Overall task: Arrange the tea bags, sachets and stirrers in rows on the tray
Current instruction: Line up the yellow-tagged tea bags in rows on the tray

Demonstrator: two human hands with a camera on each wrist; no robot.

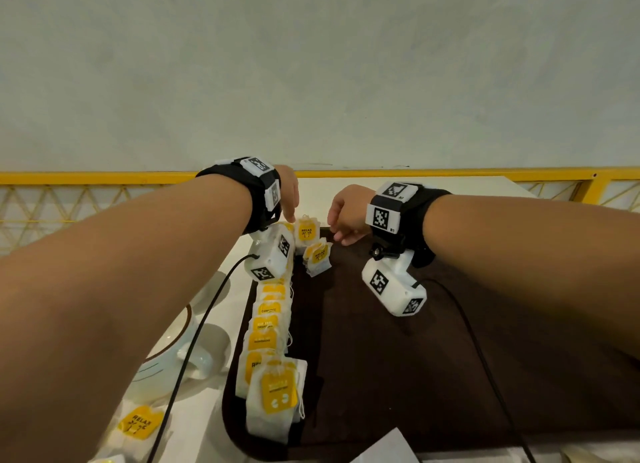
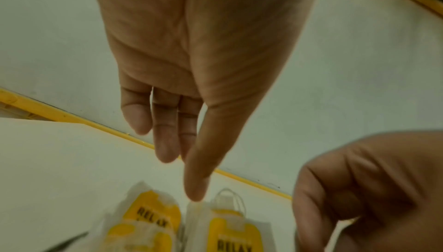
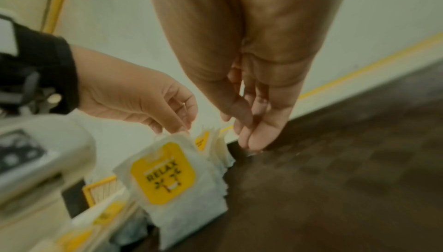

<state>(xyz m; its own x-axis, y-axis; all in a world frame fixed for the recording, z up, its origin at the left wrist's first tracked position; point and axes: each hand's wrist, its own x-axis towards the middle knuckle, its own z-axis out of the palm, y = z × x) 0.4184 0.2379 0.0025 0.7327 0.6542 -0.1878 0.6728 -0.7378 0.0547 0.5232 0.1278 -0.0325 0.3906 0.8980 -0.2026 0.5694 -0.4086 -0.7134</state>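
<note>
Lined up overlapping along the left edge of the dark brown rectangular tray [image 1: 398, 358] — white paper tea bags with yellow square labels [image 1: 268, 324], likely shingled so each label shows and room stays for more rows. At the far end, left hand [image 1: 289, 194] reaching down with straight fingertips [image 3: 178, 126] just touching the top edge of an upright "RELAX" tea bag [image 3: 172, 176], probably steadying it into the row. Right hand [image 1: 346, 213] just beside it — fingers together and pointing down to the tray's far corner, gripping nothing visible, the bag lying close on its left.
</note>
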